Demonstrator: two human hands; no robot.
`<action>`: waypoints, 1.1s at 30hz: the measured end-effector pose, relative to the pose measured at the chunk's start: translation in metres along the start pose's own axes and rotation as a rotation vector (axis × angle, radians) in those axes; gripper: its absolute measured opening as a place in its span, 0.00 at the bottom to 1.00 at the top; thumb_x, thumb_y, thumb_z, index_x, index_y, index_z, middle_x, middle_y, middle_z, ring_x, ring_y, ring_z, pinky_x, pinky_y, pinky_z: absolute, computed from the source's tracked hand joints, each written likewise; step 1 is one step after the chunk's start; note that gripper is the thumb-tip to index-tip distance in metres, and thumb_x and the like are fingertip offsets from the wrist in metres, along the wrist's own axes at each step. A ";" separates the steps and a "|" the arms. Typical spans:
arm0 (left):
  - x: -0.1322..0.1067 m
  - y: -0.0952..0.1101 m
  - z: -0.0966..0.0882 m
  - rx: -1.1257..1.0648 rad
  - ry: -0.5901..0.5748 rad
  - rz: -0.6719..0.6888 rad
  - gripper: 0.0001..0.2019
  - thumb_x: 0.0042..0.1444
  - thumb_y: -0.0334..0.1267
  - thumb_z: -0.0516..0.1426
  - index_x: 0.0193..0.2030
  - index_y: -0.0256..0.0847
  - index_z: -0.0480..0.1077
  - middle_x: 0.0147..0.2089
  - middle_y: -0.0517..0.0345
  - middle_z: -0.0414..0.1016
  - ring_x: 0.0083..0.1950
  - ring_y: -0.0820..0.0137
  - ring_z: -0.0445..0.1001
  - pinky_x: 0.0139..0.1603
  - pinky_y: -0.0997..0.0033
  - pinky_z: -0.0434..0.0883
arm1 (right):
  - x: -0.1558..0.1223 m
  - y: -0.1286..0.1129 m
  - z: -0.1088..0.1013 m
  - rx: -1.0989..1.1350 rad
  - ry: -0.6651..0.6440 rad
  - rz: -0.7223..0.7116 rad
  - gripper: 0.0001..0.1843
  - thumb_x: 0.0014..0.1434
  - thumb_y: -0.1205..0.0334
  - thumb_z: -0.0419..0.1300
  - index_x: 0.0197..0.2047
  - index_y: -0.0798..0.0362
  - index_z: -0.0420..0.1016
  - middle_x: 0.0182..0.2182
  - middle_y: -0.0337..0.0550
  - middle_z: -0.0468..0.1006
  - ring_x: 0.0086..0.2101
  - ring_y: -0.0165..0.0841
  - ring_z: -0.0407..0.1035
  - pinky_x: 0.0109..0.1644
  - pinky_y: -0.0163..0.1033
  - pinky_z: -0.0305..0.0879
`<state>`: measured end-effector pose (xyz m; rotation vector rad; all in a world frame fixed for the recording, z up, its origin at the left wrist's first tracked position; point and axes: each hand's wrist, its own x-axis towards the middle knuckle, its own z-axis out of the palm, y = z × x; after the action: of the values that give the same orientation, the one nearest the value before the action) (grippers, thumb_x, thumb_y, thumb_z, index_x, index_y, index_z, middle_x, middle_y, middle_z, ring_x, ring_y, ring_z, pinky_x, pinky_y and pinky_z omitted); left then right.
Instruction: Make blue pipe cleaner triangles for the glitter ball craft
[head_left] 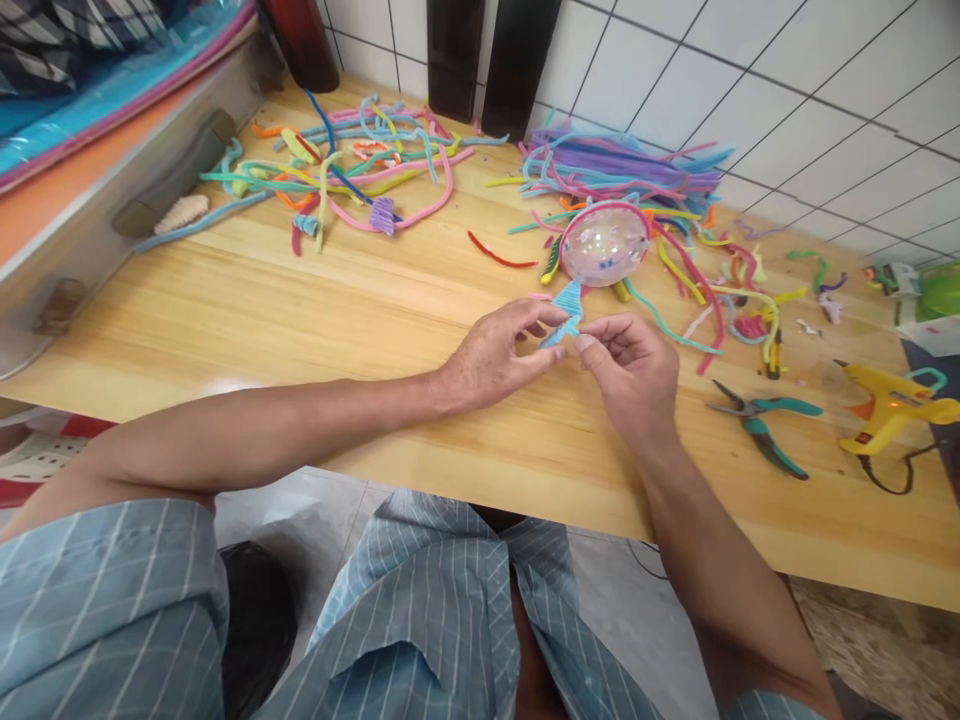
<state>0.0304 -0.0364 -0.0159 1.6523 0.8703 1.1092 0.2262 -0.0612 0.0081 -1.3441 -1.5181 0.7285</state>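
Note:
Between my two hands is a light blue pipe-cleaner piece (568, 300), wound into a flat wedge with a narrow lower part. My left hand (499, 350) grips its lower end between thumb and fingers. From the other side, my right hand (628, 365) pinches at its edge with thumb and forefinger; the exact contact is partly hidden by the fingertips. Just beyond the piece sits a clear, shiny round dish (606, 245) with a pink rim and small blue bits in it.
Loose coloured pipe cleaners (375, 165) lie at the back left, and a purple and blue bundle (622, 165) rests by the tiled wall. Right of my hands are teal-handled pliers (772, 425) and a yellow glue gun (892, 405). A plastic bin (97, 210) borders the left side.

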 end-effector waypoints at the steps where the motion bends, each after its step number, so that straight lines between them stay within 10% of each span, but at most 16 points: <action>1: -0.001 0.000 0.000 0.025 -0.006 0.021 0.14 0.66 0.41 0.66 0.56 0.40 0.81 0.59 0.46 0.85 0.52 0.65 0.81 0.55 0.66 0.75 | -0.001 -0.001 0.001 0.003 -0.003 0.003 0.09 0.60 0.53 0.71 0.38 0.48 0.79 0.31 0.36 0.81 0.29 0.30 0.72 0.37 0.39 0.71; 33: 0.008 -0.010 0.001 -0.405 -0.044 -0.239 0.25 0.54 0.59 0.75 0.43 0.37 0.86 0.36 0.56 0.84 0.36 0.72 0.78 0.42 0.71 0.74 | -0.005 -0.005 0.004 -0.077 -0.013 -0.096 0.04 0.63 0.59 0.71 0.39 0.47 0.82 0.31 0.37 0.83 0.30 0.31 0.74 0.37 0.40 0.74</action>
<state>0.0337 -0.0259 -0.0234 1.2016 0.7360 1.0012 0.2206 -0.0661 0.0099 -1.3156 -1.6237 0.6248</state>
